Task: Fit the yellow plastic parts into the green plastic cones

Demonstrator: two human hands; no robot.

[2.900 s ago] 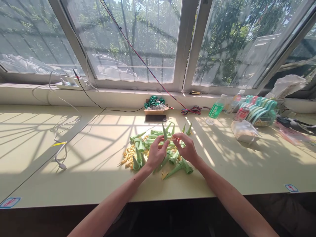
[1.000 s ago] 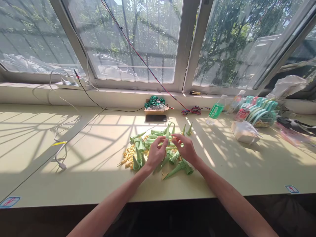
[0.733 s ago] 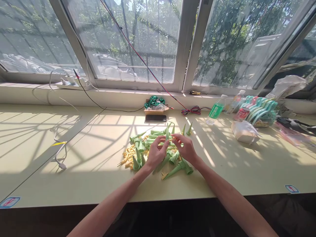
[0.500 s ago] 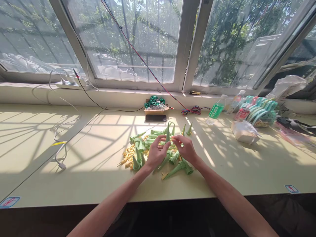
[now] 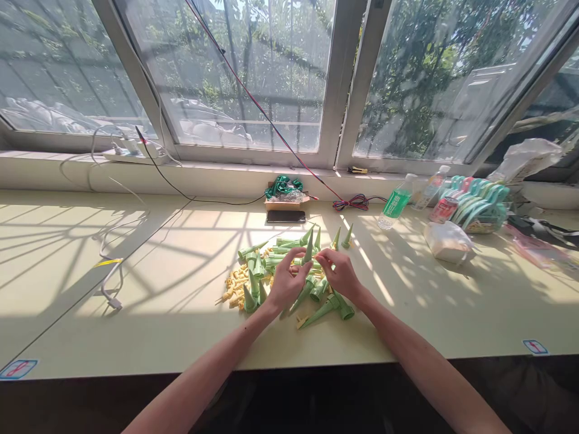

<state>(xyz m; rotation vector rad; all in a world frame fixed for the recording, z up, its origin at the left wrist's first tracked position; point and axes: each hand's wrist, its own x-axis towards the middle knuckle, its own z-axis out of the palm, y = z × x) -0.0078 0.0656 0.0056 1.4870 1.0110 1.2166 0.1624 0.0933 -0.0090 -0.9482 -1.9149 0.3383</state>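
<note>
Over a pile of green plastic parts, my left hand is closed on a green cone-shaped spike, its tip pointing up. Close to its right, my right hand is pinched, fingertips beside the spike; whatever they hold is too small to make out. Around and below both hands lie several more green spikes, some on their sides and some upright. Small yellow plastic pieces are heaped at the left of the pile. One yellow piece lies at the tip of a spike near the front.
Behind the pile are a black phone and a small box with green ribbon. A bottle, a can, a tissue pack and hangers stand at the right. A white cable lies on the left.
The spike in my left hand has tilted slightly to the right. Both hands are otherwise in nearly the same place.
</note>
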